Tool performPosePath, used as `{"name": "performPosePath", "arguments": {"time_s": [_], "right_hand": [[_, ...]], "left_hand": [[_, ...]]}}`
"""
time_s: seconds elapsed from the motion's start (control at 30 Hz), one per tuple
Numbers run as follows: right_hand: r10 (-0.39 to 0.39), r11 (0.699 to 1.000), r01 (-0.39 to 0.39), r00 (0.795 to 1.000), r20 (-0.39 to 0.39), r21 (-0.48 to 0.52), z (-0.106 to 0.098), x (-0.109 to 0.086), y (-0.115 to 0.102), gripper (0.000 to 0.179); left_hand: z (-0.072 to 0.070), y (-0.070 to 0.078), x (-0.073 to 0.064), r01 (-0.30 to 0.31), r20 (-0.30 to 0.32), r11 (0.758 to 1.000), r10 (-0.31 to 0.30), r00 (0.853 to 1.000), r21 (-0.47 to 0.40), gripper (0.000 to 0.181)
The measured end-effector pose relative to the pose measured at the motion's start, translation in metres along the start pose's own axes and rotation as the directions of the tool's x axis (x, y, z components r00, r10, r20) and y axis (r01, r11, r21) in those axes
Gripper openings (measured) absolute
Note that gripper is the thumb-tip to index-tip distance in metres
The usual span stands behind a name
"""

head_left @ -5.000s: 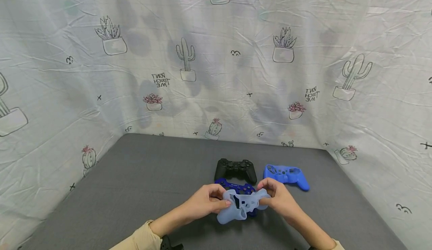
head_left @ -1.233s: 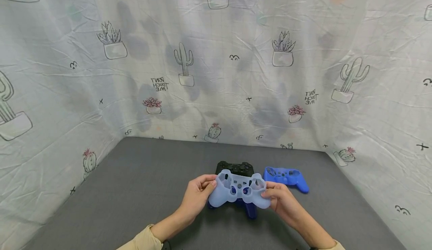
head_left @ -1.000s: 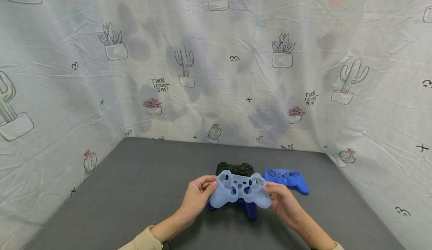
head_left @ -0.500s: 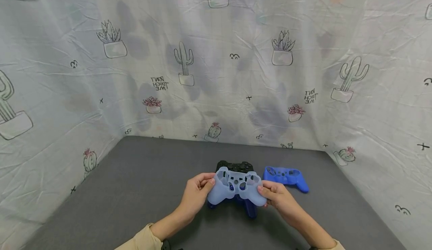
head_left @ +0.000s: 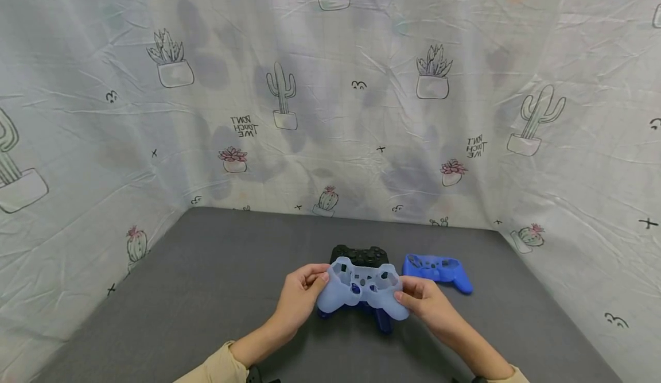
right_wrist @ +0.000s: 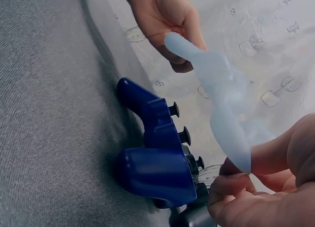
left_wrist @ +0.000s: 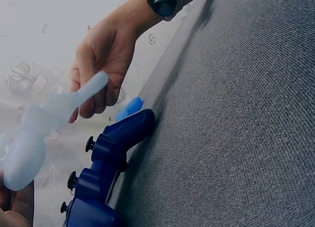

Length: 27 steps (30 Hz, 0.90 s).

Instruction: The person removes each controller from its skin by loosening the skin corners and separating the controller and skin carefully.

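A translucent pale-blue silicone controller cover (head_left: 337, 296) is stretched between both hands, with its button and stick holes showing. My left hand (head_left: 299, 297) pinches its left side between thumb and fingers. At the opposite end, my right hand (head_left: 426, 305) grips the right handle part, thumb on the near face. Beneath the cover lies a dark blue game controller (head_left: 383, 320), mostly hidden in the head view. Both wrist views show the cover raised above this controller (right_wrist: 157, 175) with a gap between, the sticks pointing up towards it.
Just behind the blue controller is a black game controller (head_left: 356, 254), partly covered from view. To the right lies a bright blue silicone cover (head_left: 449, 273). Everything rests on a grey cloth-topped table (head_left: 248, 251), enclosed by a white curtain (head_left: 330, 107) with cactus prints.
Five seconds ago the pale cover was tilted and twisted low over the blue controller; now it spreads out flat-faced. Within the last second it shifted slightly left and the right hand's grip moved onto it.
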State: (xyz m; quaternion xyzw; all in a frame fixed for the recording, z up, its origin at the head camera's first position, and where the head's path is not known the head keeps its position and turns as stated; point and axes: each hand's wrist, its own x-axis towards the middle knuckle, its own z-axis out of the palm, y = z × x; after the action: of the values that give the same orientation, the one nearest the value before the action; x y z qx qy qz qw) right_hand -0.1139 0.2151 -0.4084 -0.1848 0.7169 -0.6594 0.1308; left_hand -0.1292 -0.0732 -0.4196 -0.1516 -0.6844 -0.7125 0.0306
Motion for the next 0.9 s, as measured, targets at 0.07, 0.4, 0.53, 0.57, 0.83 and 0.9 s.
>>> {"name": "performPosePath", "arguments": {"time_s": [0.07,0.4,0.53,0.57,0.83,0.9], "right_hand": [[0.011,1.000,-0.011,1.000,0.007,0.025,-0.001,0.000,0.000,0.034],[0.101,0.995,-0.102,0.992,-0.081,-0.001,0.000,0.003,-0.002,0.032],[0.106,0.994,-0.103,0.989,-0.104,0.033,-0.003,0.005,-0.002,0.030],[0.104,0.994,-0.098,0.989,-0.101,0.056,-0.005,0.005,-0.002,0.029],[0.120,0.974,-0.108,0.992,-0.048,0.201,-0.036,-0.009,-0.006,0.016],[0.110,0.978,-0.105,0.994,-0.019,0.180,-0.048,-0.015,-0.009,0.016]], "left_hand": [[0.000,-0.001,-0.001,-0.006,-0.003,1.000,0.006,1.000,0.004,0.024],[-0.001,-0.004,-0.001,-0.010,-0.006,1.000,0.010,1.000,0.026,0.023],[0.000,-0.003,0.000,-0.005,0.010,1.000,0.005,1.000,0.015,0.023],[0.000,-0.002,0.000,-0.001,0.018,1.000,0.001,1.000,0.001,0.024],[0.020,0.007,0.005,0.060,0.127,0.994,-0.048,0.991,-0.096,0.026],[0.028,0.010,0.008,0.063,0.146,0.993,-0.048,0.988,-0.098,0.026]]}}
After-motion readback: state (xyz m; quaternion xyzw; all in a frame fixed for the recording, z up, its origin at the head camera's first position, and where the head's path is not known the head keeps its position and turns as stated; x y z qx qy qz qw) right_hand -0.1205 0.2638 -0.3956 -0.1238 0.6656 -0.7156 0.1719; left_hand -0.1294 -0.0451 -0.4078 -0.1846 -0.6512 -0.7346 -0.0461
